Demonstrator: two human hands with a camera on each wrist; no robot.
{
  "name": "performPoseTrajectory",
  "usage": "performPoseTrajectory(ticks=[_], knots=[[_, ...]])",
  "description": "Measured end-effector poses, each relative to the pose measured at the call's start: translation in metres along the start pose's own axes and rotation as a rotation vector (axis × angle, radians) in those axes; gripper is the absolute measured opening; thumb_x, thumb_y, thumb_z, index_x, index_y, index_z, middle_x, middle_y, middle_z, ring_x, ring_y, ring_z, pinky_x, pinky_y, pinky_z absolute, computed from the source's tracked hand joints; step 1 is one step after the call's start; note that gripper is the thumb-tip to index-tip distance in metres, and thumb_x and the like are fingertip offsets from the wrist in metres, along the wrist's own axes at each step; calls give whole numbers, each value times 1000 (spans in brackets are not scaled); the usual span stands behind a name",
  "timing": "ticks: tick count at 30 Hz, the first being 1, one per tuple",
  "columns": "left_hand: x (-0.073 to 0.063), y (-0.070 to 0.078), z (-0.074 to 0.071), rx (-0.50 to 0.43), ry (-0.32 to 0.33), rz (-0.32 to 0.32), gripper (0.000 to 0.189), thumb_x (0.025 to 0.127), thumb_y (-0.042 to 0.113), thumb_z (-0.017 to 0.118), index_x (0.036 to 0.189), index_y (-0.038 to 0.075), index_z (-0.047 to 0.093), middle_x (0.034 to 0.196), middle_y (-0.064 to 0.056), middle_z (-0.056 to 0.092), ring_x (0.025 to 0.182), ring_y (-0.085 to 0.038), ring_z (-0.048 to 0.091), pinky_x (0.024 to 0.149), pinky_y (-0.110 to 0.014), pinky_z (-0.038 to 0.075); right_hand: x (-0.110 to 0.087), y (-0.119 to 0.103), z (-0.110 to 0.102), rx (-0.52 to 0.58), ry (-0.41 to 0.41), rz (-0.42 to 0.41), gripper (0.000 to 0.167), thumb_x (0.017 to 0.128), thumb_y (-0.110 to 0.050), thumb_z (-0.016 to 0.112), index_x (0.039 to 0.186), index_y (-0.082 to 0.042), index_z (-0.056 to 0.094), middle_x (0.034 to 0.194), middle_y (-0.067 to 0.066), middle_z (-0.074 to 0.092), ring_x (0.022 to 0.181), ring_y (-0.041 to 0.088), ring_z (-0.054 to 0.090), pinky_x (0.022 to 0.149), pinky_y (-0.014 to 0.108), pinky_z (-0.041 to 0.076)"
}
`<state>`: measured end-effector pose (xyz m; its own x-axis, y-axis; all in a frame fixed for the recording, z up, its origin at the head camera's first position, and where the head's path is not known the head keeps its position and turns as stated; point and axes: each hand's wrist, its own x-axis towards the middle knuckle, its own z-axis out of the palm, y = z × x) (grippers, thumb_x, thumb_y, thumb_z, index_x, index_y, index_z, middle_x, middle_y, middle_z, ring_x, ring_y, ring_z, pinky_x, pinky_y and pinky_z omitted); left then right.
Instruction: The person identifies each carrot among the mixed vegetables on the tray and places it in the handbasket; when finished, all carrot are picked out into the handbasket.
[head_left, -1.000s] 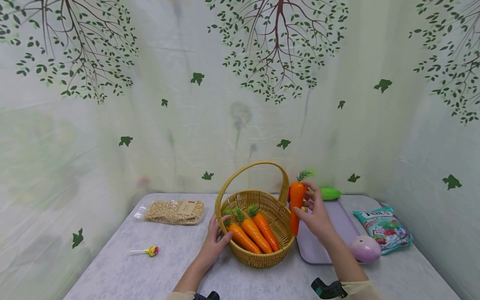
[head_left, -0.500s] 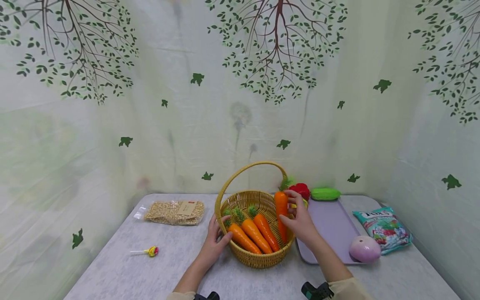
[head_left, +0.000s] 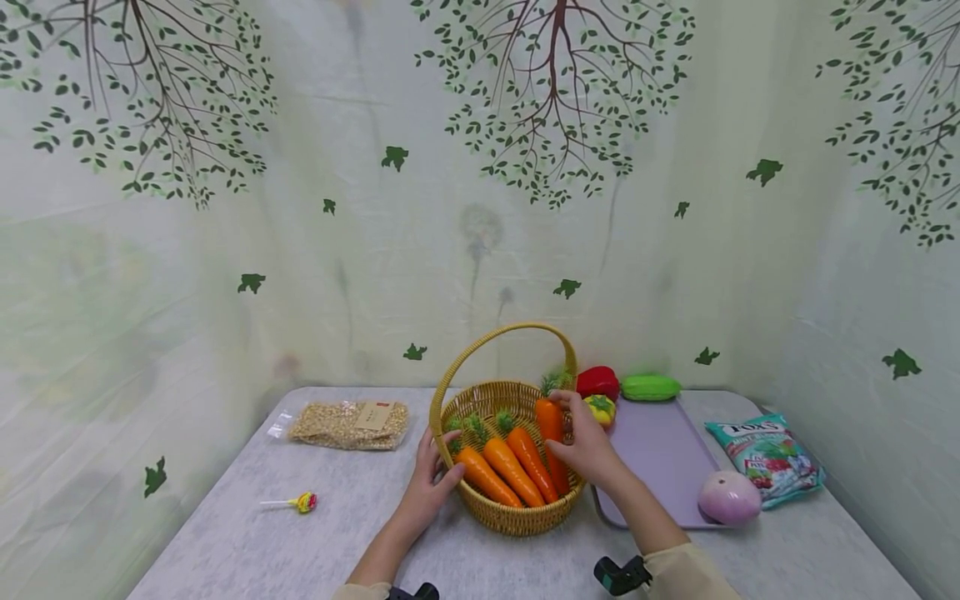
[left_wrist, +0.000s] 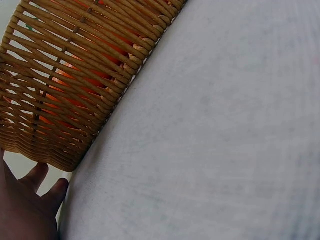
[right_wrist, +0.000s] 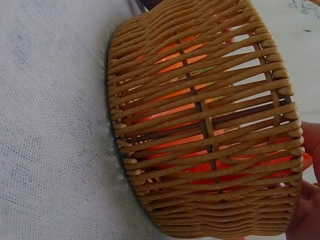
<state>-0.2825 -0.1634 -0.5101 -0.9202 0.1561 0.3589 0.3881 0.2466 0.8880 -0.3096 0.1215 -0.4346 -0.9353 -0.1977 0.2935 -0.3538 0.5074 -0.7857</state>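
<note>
A woven wicker basket (head_left: 517, 523) with a tall arched handle stands mid-table. Three orange carrots (head_left: 513, 472) with green tops lie side by side inside it. My left hand (head_left: 429, 482) holds the basket's left rim beside the handle's foot; from the left wrist, its fingertips show at the basket wall (left_wrist: 70, 85). At the right side, my right hand (head_left: 588, 446) grips another carrot (head_left: 550, 419) by thumb and fingers, top end up, its lower part down inside the basket. The right wrist view shows orange through the weave (right_wrist: 200, 125).
Right of the basket lies a lilac tray (head_left: 660, 450), with a purple onion (head_left: 730, 498) on its front corner. Behind are a red pepper (head_left: 598, 382), a yellow pepper (head_left: 601, 410) and a green cucumber (head_left: 651, 387). A candy bag (head_left: 767, 460), a grain packet (head_left: 348, 424) and a lollipop (head_left: 305, 502) lie farther out.
My right hand has brought the carrot leftward from over the tray's edge and lowered it into the basket, beside the other carrots. My left hand and the basket have stayed put.
</note>
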Motion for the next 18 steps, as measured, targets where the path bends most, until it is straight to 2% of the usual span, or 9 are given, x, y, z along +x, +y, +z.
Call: performPoseTrajectory(ticks=[12,18], knots=[[1,1,0,6,-3,14,51,101,20,57,149,11,43,167,-13,2,149,-47,26,113,-65,31,-5,1,6,-140,21,-21,63,84,-4,78,138,-17,47,135,14,52,117,29,57,96,47,54],[0,-1,-1,16,-6,25,51,101,19,57,149,9,42,167,-14,0,148,-47,26,112,-65,33,-9,3,11,-261,54,-80,65,84,-9,78,142,-21,52,143,15,49,125,34,56,100,54,51]])
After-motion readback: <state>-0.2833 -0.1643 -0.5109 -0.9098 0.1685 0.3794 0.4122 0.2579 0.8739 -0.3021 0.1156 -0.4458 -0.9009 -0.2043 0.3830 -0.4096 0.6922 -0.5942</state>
